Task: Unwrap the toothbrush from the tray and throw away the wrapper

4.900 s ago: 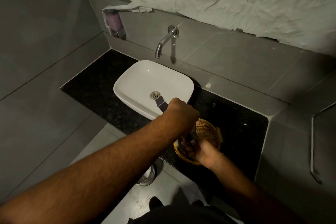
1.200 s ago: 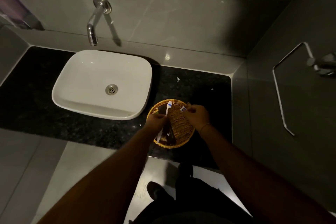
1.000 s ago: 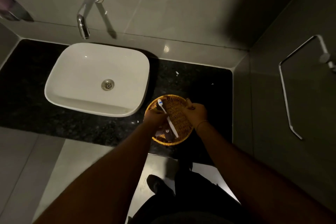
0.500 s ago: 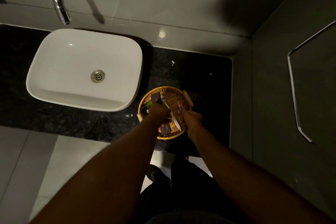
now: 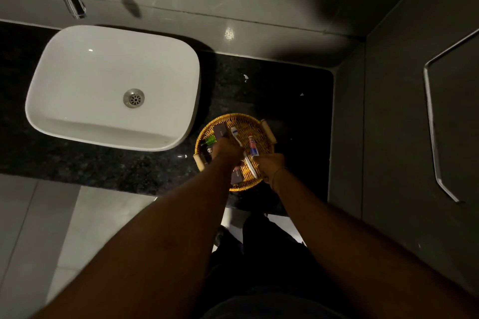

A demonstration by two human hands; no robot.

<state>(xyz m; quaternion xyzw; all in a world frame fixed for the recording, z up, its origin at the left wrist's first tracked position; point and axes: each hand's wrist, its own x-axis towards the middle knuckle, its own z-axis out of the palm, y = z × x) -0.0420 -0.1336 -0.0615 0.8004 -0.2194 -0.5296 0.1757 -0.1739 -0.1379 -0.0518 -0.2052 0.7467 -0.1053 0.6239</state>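
A round wicker tray (image 5: 265, 149) with small wooden handles sits on the black granite counter (image 5: 298, 111), right of the sink. A white toothbrush (image 5: 236, 134) with a blue-marked head lies diagonally over the tray, head toward the wall. My left hand (image 5: 226, 150) is closed around its middle. My right hand (image 5: 269, 163) is closed at the near end of a small red and blue toothpaste tube (image 5: 252, 146), just right of the brush handle. No wrapper can be made out in this dim light.
The tray also holds dark sachets (image 5: 220, 131), a green bottle (image 5: 210, 140) and a dark bottle (image 5: 208, 153). A white basin (image 5: 77, 72) with a chrome tap (image 5: 70, 0) stands left. A metal rail (image 5: 432, 137) hangs on the right wall. My legs are below the counter edge.
The view has tipped further down over the tray. The toothbrush has swung from leaning right to lying diagonally between my hands, which have drawn back to the tray's near side.
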